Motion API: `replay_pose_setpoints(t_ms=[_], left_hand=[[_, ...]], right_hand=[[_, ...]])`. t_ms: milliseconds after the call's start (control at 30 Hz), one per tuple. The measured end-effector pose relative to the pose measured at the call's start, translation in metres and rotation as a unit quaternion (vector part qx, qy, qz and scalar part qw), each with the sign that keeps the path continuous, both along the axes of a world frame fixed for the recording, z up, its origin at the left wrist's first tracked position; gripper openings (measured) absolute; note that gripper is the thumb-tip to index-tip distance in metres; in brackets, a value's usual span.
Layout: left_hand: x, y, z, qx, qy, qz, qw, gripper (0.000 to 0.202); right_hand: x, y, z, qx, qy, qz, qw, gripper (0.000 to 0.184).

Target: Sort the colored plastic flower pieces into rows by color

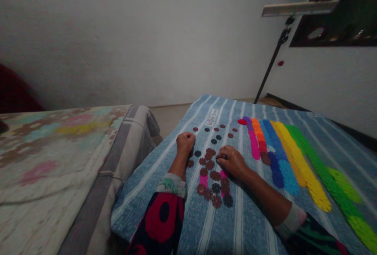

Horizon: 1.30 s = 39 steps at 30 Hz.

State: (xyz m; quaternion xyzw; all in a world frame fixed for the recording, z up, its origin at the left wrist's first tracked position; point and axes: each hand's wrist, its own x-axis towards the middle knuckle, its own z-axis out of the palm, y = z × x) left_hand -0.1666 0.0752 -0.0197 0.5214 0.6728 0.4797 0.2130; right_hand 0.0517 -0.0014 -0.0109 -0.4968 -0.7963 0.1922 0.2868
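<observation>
My left hand (185, 142) rests curled in a loose fist on a blue striped towel (241, 223), beside several small dark red and black toothed discs (212, 176). My right hand (231, 160) lies on the same scatter with its fingers pinched together over a disc at its left edge; what it grips is too small to make out. To the right lie rows of the same discs sorted by colour (282, 156): purple, pink, orange, blue, yellow and green.
A mattress with a faded patterned sheet (53, 156) lies on the left, a gap of floor behind it. A lamp on a black stand (273, 56) leans at the back right under a dark window (338, 15). White walls close the room.
</observation>
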Motion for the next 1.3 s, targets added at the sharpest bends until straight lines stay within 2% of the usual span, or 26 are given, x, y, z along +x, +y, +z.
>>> replay_pose_setpoints(t_ms=[100, 233, 500, 633, 833, 933, 1067, 1300], left_hand=[[0.0, -0.001, 0.001, -0.006, 0.009, -0.004, 1.0, 0.017], [0.001, -0.002, 0.003, -0.008, 0.028, -0.01, 1.0, 0.018], [-0.002, -0.001, 0.006, -0.006, 0.005, -0.016, 1.0, 0.018], [-0.003, 0.002, 0.005, 0.004, 0.01, -0.013, 1.0, 0.018], [-0.004, 0.006, 0.006, -0.022, 0.036, -0.009, 0.999, 0.019], [-0.004, 0.007, 0.006, -0.022, 0.047, -0.012, 0.999, 0.019], [-0.005, 0.008, 0.005, -0.018, 0.049, -0.017, 0.998, 0.019], [-0.004, 0.005, 0.006, -0.013, 0.043, -0.016, 0.999, 0.019]], right_hand=[[-0.002, 0.005, -0.005, 0.037, -0.078, -0.002, 0.996, 0.009], [-0.001, 0.003, -0.006, 0.049, -0.122, -0.011, 0.991, 0.01], [-0.002, -0.001, 0.004, 0.03, -0.072, -0.013, 0.997, 0.009], [0.03, -0.007, 0.012, 0.025, -0.059, -0.025, 0.998, 0.009], [0.112, -0.016, 0.019, 0.042, -0.106, -0.104, 0.988, 0.012], [0.141, -0.017, 0.019, 0.043, -0.115, -0.125, 0.985, 0.014], [0.155, -0.017, 0.018, 0.038, -0.124, -0.151, 0.98, 0.015], [0.157, -0.014, 0.011, 0.023, -0.126, -0.15, 0.98, 0.013]])
